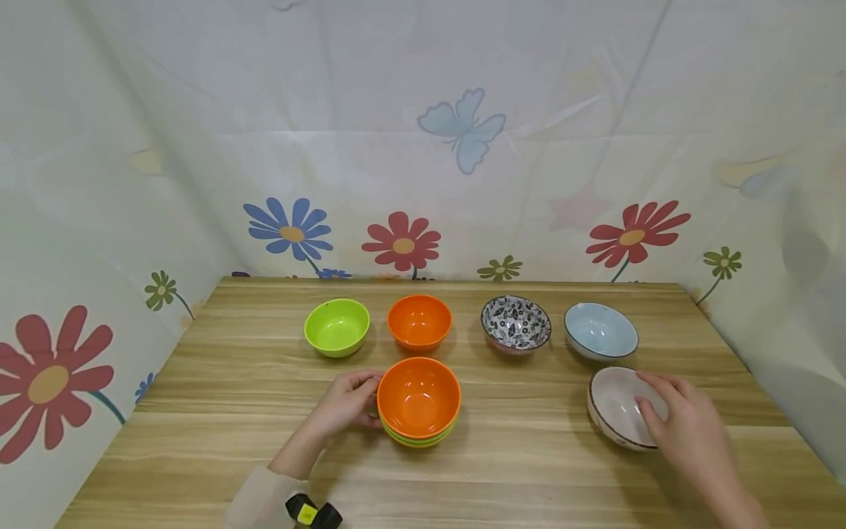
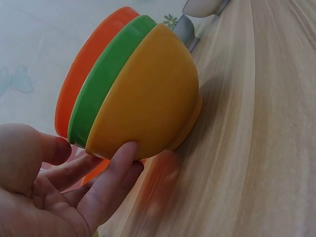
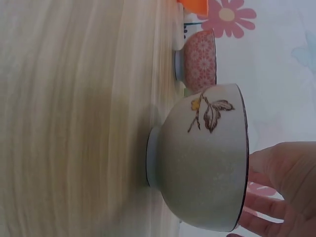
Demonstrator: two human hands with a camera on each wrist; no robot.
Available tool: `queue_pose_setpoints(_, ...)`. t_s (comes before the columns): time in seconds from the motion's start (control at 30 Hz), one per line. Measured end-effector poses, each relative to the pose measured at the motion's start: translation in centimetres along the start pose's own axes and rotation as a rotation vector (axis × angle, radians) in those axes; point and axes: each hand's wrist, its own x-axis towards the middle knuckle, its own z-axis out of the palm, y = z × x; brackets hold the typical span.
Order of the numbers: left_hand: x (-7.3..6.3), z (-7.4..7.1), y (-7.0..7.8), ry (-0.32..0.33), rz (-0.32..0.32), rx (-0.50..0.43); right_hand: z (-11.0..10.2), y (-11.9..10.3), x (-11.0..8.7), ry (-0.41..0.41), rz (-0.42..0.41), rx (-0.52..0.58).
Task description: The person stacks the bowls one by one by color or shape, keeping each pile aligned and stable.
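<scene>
My left hand (image 1: 348, 400) is at the left side of a stack of bowls. The stack has an orange bowl (image 1: 419, 397) on top, then a green bowl (image 2: 111, 81) and a yellow bowl (image 2: 153, 94) at the bottom. In the left wrist view, its fingers are extended against the yellow bowl's side, with the thumb near the rims. My right hand (image 1: 690, 426) is over the right part of a white bowl (image 1: 616, 408) with a dark rim and leaf pattern. Thumb and index finger are spread over its opening; the other fingertips are partly hidden.
Behind these stand a lime green bowl (image 1: 337, 328), another orange bowl (image 1: 419, 323), a black-and-white patterned bowl (image 1: 515, 323) and a light blue bowl (image 1: 601, 330) in a row. The wooden table (image 1: 515, 470) meets a flowered cloth backdrop (image 1: 529, 184).
</scene>
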Motion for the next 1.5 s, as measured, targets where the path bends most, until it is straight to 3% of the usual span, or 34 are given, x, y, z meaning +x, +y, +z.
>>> queue_pose_setpoints(0.17, 0.0, 0.0, 0.0, 0.001, 0.001, 0.002, -0.1, 0.6, -0.1, -0.031, 0.053, -0.028)
queue_pose_setpoints(0.37, 0.1, 0.0, 0.0, 0.008, -0.006, 0.008, -0.2, 1.1, -0.2, -0.115, 0.172, -0.066)
queue_pose_setpoints(0.67, 0.1, 0.0, 0.1, 0.013, -0.009, 0.016, -1.1, 1.4, 0.2, -0.364, 0.394, -0.153)
queue_pose_setpoints(0.97, 0.1, 0.0, 0.0, 0.011, -0.002, 0.008, -1.5, 1.4, 1.0, -0.468, 0.428, -0.153)
queue_pose_setpoints(1.5, -0.1, 0.1, 0.2, 0.005, -0.006, 0.019, -1.6, 2.4, 0.9, -0.518, 0.447, -0.134)
